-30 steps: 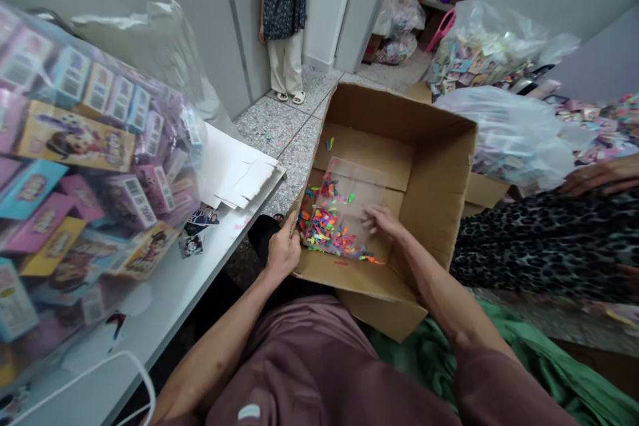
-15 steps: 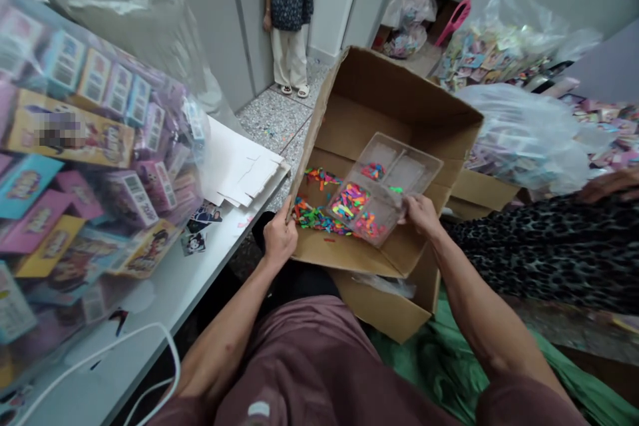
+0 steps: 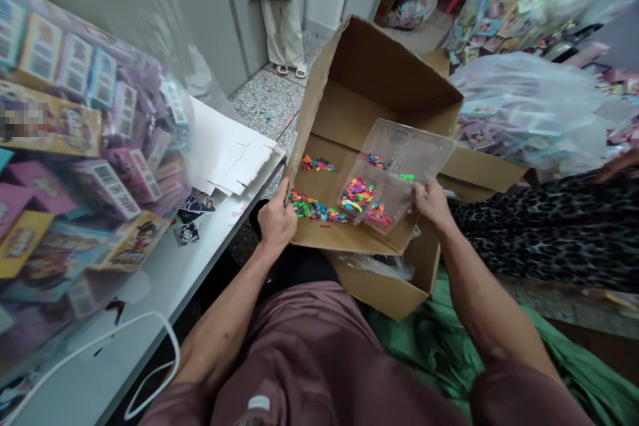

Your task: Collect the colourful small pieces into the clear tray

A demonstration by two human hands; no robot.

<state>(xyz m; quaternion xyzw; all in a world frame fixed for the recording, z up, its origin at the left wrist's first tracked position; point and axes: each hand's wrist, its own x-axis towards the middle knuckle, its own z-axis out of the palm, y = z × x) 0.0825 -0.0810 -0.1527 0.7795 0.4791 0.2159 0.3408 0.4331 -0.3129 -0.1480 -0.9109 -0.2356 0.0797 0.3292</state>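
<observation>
A brown cardboard box (image 3: 379, 73) stands tilted in front of my lap. My left hand (image 3: 277, 219) is closed on the box's near left corner edge. My right hand (image 3: 432, 205) grips a clear plastic compartment tray (image 3: 399, 173) by its near right corner and holds it above the box floor. Some compartments of the tray hold small bright plastic pieces (image 3: 360, 193). More of these coloured pieces (image 3: 313, 208) lie loose on the bottom of the box, near its left side.
A white table (image 3: 150, 293) at left carries a big clear bag of colourful toy boxes (image 3: 74, 166), flat white cardboard sheets (image 3: 234, 160) and a white cable (image 3: 144, 346). Bags of packets (image 3: 524, 113) pile up at right. A person in leopard print (image 3: 549, 233) sits right; another person (image 3: 282, 6) stands behind.
My right hand lifted the clear tray off the bottom of the box and drew it up to the right. The box tipped more upright; my left hand kept hold of its edge.
</observation>
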